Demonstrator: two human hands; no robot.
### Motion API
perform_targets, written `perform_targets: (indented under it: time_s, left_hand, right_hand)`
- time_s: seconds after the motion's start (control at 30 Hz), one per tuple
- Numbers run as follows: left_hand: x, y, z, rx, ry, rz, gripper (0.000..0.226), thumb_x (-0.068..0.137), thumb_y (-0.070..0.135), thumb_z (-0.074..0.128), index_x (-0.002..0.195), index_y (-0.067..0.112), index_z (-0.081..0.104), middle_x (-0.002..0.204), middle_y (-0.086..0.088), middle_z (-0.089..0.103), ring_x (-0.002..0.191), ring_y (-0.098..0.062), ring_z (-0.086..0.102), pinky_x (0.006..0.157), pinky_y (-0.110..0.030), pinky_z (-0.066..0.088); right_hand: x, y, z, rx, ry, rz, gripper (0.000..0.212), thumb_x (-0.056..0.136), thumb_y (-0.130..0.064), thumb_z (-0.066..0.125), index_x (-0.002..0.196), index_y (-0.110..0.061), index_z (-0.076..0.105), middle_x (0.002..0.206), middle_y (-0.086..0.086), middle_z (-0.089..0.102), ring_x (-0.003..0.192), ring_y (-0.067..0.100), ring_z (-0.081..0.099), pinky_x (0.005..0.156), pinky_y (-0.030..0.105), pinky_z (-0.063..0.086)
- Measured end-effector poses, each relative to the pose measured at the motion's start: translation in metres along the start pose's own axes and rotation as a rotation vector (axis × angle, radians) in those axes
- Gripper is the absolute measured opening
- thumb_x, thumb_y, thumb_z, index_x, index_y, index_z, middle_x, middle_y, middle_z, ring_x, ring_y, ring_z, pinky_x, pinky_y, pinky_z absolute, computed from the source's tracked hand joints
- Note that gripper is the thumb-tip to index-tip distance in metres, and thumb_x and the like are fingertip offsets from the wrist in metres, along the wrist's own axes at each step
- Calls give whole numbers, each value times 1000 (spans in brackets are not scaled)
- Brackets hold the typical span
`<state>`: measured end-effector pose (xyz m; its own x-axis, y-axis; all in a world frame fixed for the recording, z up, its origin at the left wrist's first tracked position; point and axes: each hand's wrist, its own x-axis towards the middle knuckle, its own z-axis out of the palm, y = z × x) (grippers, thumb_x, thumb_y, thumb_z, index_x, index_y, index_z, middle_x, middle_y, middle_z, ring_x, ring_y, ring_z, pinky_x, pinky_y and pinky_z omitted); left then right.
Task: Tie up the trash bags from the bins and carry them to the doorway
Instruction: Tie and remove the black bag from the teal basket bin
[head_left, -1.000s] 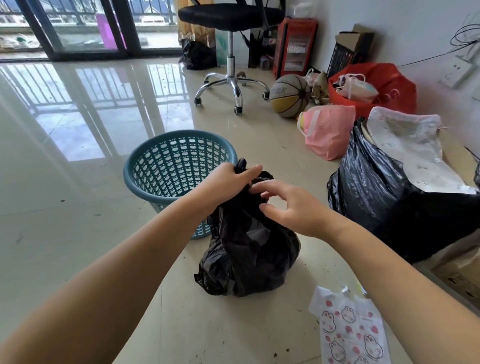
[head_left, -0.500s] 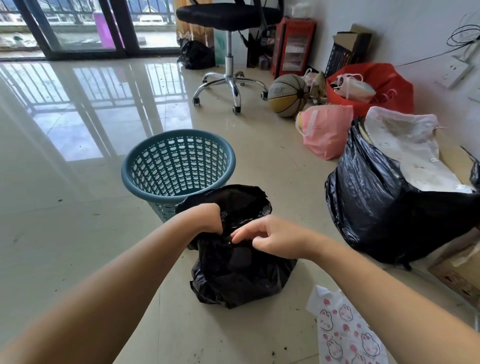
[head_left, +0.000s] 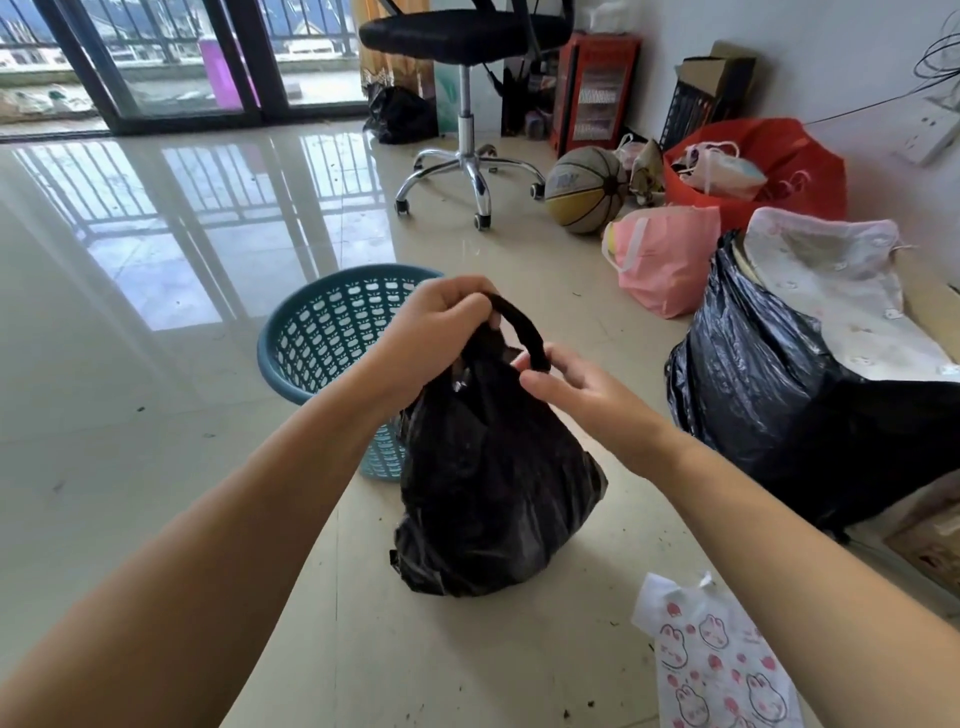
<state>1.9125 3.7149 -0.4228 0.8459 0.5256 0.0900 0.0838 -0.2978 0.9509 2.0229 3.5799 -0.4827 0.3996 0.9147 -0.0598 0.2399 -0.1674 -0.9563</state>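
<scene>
Beside the teal basket (head_left: 332, 332): my small black trash bag (head_left: 493, 488), on the floor
Left hand (head_left: 441, 332): I clench the twisted neck (head_left: 519, 325)
Right hand (head_left: 576, 395): I pinch the neck's free end
Handling: soft, crinkly, likely light; I hold the neck
Basket contents: nothing visible
Large black bag (head_left: 769, 384), right of basket: pale fabric on top

This is a room in a home, lived-in and cluttered. Glossy cream floor tiles (head_left: 156, 415) reflect dark-framed sliding glass doors (head_left: 171, 57) that open onto a balcony with railings and buildings beyond. A black swivel chair (head_left: 462, 36) on chrome casters stands near the wall, beside a red electric heater (head_left: 595, 88). Household odds and ends line the white wall: a basketball (head_left: 586, 189), a pink bag (head_left: 670, 257), a red bag (head_left: 779, 156) and a large black sack (head_left: 779, 395). A teal plastic bin (head_left: 322, 338) sits on the floor.
</scene>
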Motion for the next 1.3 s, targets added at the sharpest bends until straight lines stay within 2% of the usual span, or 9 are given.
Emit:
perform_targets:
  time_s: [0.13,0.23,0.47,0.53,0.67,0.9,1.07,1.17,1.3]
  left_hand:
    - [3,-5,2,-225,-26,-71,29,89,2,45,68,15,60,55,-2,46,43,-9,42,42,-18,36]
    - [1,-8,4,-237,-155,-82,18,94,6,48,99,11,64,44,9,46,32,-5,34,32,-14,30]
    - [2,1,-1,-172,-203,25,27,93,16,57,120,15,60,53,11,46,39,-2,32,39,-11,28]
    - [-2,8,5,-219,-354,37,23,94,15,54,116,14,61,53,11,43,42,-3,33,39,-11,28]
    - [-5,6,26,-79,-457,34,20,96,15,52,112,13,65,50,13,42,46,-6,34,45,-14,31]
    - [1,-10,27,-336,-405,-166,21,98,11,47,112,9,63,57,5,34,46,-6,30,41,-15,24]
    - [-3,1,39,-340,-381,-179,26,99,15,44,120,12,58,71,-1,52,58,-9,47,54,-18,41]
    - [3,-11,29,-115,-129,-160,49,98,34,45,142,16,37,119,-4,59,103,-13,57,96,-30,45]
    - [-2,-42,29,116,-370,-244,91,82,53,61,151,33,6,150,10,33,123,-6,45,105,-25,33]
  right_hand:
    - [-6,-12,23,-70,-73,-39,35,90,-36,58,124,-31,49,117,-9,64,109,8,62,97,28,47]
    - [-7,-12,34,-182,61,-98,21,98,-27,46,98,-26,67,94,-9,68,93,10,63,90,28,46]
    - [-5,-10,16,716,164,183,30,98,-11,30,79,-7,53,72,9,66,70,21,64,72,29,51]
    - [-2,-7,24,419,172,244,25,95,-6,31,76,-8,47,54,5,51,52,20,49,58,27,42]
    - [-12,-16,45,-411,-140,53,16,91,-7,41,79,-16,46,69,-6,47,63,8,43,61,23,35]
    - [-29,-44,45,-218,-419,84,15,91,-29,52,76,-26,49,71,-6,51,65,9,46,61,22,39]
    - [-18,-30,50,-337,22,213,33,96,-34,41,71,-14,45,58,2,46,55,16,41,56,32,32]
    - [-7,-17,34,45,293,343,31,94,-26,40,66,-17,46,52,-1,41,43,13,39,48,25,36]
    - [-11,-11,15,412,382,334,30,93,-27,42,73,-14,60,59,2,57,48,14,53,46,24,42]
